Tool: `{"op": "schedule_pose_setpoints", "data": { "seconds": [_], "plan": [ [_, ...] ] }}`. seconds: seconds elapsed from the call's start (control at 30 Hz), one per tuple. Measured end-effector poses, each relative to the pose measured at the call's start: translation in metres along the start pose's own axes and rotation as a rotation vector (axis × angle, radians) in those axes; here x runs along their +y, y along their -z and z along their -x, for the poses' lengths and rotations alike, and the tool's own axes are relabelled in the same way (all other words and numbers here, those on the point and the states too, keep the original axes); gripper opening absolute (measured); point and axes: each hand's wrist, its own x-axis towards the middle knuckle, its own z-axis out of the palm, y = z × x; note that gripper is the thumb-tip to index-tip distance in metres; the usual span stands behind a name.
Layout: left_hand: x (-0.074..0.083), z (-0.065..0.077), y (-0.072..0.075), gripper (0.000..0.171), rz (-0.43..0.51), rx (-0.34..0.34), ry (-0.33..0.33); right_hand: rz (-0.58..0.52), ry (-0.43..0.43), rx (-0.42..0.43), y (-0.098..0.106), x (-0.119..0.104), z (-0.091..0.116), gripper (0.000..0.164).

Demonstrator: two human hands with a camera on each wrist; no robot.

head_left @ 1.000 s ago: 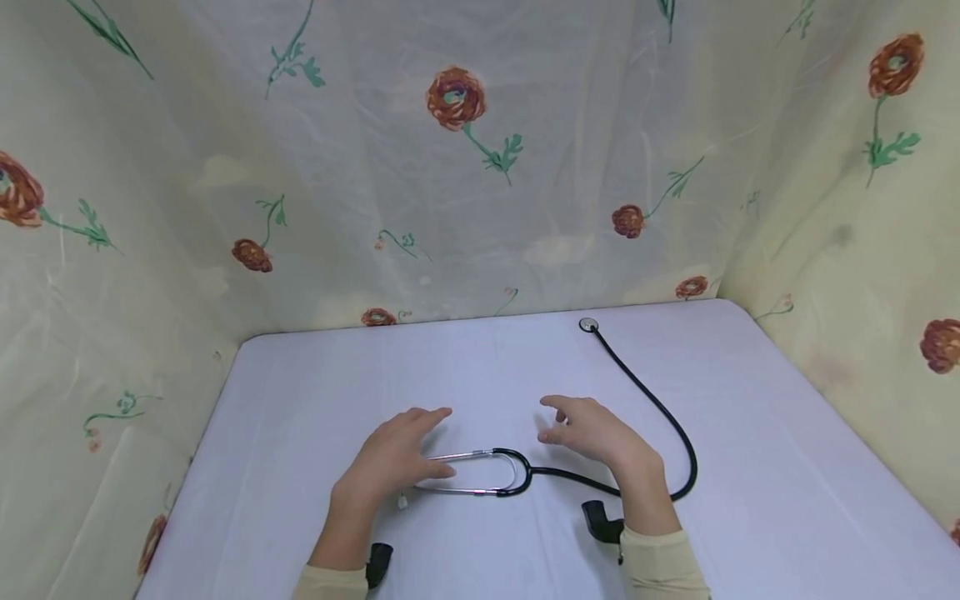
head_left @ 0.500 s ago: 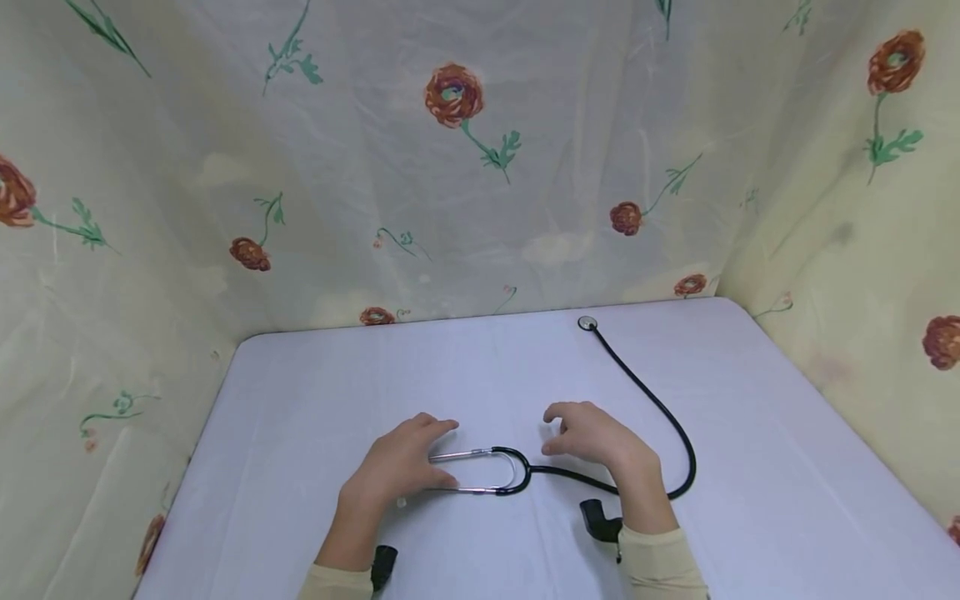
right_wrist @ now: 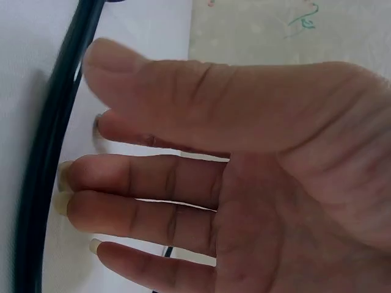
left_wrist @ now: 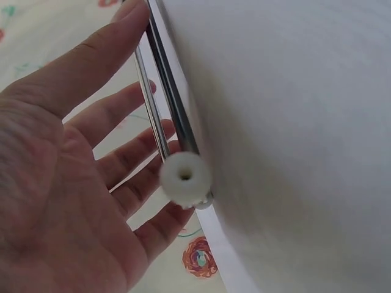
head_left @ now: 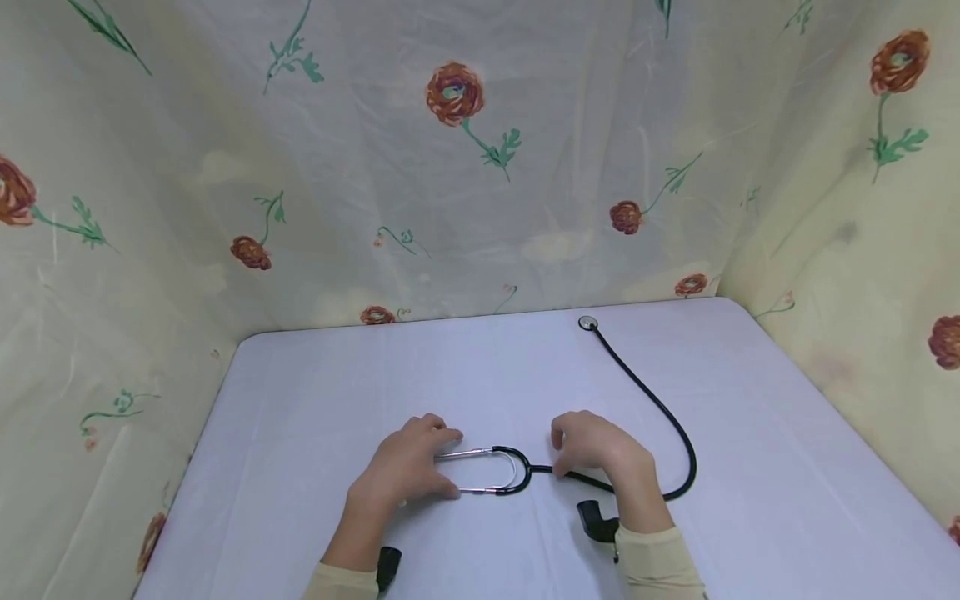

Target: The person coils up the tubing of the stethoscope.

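A stethoscope [head_left: 528, 471] lies on the white-covered table, its black tubing curving right and back to the chest piece [head_left: 588, 322]. My left hand [head_left: 408, 462] is over its metal ear tubes [head_left: 474, 453], thumb by the near one and fingers spread past the far one. In the left wrist view the thumb tip meets a metal tube [left_wrist: 174, 104], and a white ear tip [left_wrist: 185, 168] faces the camera. My right hand [head_left: 600, 442] hovers at the tubing just right of the yoke, fingers loosely bent. In the right wrist view, its thumb and fingertips are beside the black tube [right_wrist: 50, 134], not wrapped round it.
Flower-printed cloth [head_left: 555, 150] walls the table in at the back and both sides. The tabletop [head_left: 360, 375] has rounded far corners. A black strap-on piece [head_left: 596, 522] sits under the right wrist, and a similar one [head_left: 388, 567] under the left.
My left hand has shifted slightly right over the ear tubes. My right hand has come down toward the tubing, its fingers bending more. The stethoscope has stayed in place.
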Motion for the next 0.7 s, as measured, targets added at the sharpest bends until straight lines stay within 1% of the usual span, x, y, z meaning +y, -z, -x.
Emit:
{"op": "schedule_pose_setpoints", "data": {
  "seconds": [0.07, 0.23, 0.33, 0.47, 0.57, 0.7],
  "plan": [
    [0.001, 0.001, 0.0, 0.07, -0.005, 0.0, -0.002, 0.006, -0.002, 0.0, -0.001, -0.001, 0.0, 0.023],
    [0.002, 0.0, -0.002, 0.069, 0.02, -0.003, 0.004, 0.012, 0.004, 0.011, -0.005, -0.004, 0.0, 0.024],
    [0.001, 0.0, -0.004, 0.067, 0.025, 0.0, 0.007, 0.031, 0.018, 0.018, -0.008, -0.006, -0.002, 0.026],
    [0.0, -0.001, -0.006, 0.064, 0.026, 0.009, 0.003, 0.056, 0.012, 0.019, -0.011, -0.009, -0.006, 0.027],
    [0.0, -0.001, -0.006, 0.062, 0.034, 0.013, -0.004, 0.057, -0.001, 0.015, -0.012, -0.01, -0.006, 0.025],
    [0.001, 0.0, -0.004, 0.06, 0.045, 0.018, -0.005, 0.044, 0.009, 0.013, -0.012, -0.011, -0.005, 0.021]
  ]
}}
